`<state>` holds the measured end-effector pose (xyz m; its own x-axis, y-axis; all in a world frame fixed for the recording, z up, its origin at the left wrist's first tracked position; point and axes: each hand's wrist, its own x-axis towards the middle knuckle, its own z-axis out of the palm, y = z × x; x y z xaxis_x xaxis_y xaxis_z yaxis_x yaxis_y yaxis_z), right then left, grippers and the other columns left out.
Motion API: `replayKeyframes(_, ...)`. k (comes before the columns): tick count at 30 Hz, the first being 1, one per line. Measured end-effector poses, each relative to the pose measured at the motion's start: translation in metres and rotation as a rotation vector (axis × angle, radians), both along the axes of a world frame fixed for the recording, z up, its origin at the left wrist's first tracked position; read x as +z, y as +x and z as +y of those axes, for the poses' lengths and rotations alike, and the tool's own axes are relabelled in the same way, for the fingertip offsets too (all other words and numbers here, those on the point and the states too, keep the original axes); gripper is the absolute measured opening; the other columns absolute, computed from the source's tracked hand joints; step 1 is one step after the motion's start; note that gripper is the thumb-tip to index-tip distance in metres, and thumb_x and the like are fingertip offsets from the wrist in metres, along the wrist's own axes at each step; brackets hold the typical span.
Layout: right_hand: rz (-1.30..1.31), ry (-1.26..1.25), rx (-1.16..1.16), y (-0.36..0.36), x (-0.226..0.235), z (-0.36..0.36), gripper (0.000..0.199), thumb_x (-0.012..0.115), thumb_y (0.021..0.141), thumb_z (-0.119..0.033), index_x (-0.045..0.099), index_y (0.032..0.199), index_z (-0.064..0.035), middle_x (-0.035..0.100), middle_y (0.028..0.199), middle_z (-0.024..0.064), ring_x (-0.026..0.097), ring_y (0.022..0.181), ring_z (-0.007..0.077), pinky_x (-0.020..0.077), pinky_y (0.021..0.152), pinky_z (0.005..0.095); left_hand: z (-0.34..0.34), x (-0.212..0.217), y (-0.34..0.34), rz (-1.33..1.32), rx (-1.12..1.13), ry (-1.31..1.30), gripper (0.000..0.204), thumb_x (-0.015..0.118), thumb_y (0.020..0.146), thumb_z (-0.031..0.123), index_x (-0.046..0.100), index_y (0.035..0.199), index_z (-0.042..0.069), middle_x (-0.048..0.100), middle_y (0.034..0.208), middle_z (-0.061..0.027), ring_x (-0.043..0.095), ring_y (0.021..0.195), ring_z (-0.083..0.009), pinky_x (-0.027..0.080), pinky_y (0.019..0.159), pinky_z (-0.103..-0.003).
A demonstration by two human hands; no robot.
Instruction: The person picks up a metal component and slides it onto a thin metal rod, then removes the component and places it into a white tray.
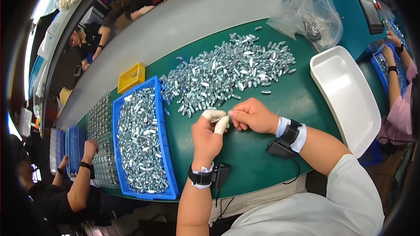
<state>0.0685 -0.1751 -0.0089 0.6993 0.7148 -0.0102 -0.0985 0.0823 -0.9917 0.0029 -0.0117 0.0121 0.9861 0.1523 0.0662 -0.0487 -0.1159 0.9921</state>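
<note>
My left hand [208, 137], with white finger cots on its thumb and forefinger, is closed in a pinch. What sits between those fingertips is too small and covered to name. Facing it, my right hand [254, 117] pinches thumb against forefinger at almost the same spot, the fingertips of both hands nearly touching. Whatever the right fingers grip cannot be made out either. Just beyond the hands, a spread pile of small shiny metal cylinders [227, 70] lies on the green tabletop [249, 161]. A blue tray [169, 166] full of similar metal pieces stands left of my left hand.
A white tub [367, 109] stands on the right, beside a teal machine [350, 17]. Clear plastic bags [321, 21] lie at the far right. A small yellow bin [131, 77] and grids of parts [103, 161] are at left. Co-workers' arms [81, 183] show on both sides.
</note>
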Motion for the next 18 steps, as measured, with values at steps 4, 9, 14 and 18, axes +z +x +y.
replayKeyframes(4,-0.068,-0.027,-0.006,0.001,0.001,0.002,0.039,0.048,0.098,-0.022,0.058,0.067,-0.0019,0.054,0.057,0.0000,0.048,0.052,0.0058,0.0382,0.051,0.0224,0.016,0.001,0.004,0.190,0.033,0.061,0.008,0.062,0.091,0.008,0.062,0.088,0.000,0.060,0.069,-0.0012,0.053,0.057,-0.0068,0.041,0.051,-0.021)
replayKeyframes(9,0.007,0.061,-0.136,0.007,-0.003,0.001,0.039,0.047,0.099,-0.024,0.058,0.069,-0.0019,0.055,0.060,0.0014,0.049,0.054,0.0063,0.0396,0.054,0.0221,0.052,0.008,0.008,-0.252,0.582,-0.161,0.015,0.059,0.094,0.014,0.062,0.101,0.001,0.059,0.074,-0.0007,0.050,0.060,-0.0051,0.036,0.049,-0.019)
replayKeyframes(14,0.048,0.101,-0.136,0.006,-0.006,0.000,0.039,0.047,0.099,-0.025,0.058,0.070,-0.0022,0.056,0.062,0.0021,0.050,0.056,0.0064,0.0402,0.057,0.0214,0.059,0.011,0.010,-0.449,0.923,-0.051,0.021,0.061,0.092,0.011,0.060,0.111,0.002,0.059,0.077,-0.0008,0.050,0.062,-0.0057,0.038,0.052,-0.019)
replayKeyframes(18,0.052,0.106,-0.120,0.007,-0.003,-0.001,0.038,0.047,0.099,-0.026,0.058,0.071,-0.0022,0.056,0.062,0.0020,0.051,0.057,0.0068,0.0406,0.057,0.0215,0.043,-0.005,0.017,-0.128,0.489,0.323,0.027,0.066,0.086,0.010,0.061,0.112,0.002,0.059,0.076,-0.0031,0.053,0.065,-0.0089,0.043,0.057,-0.024)
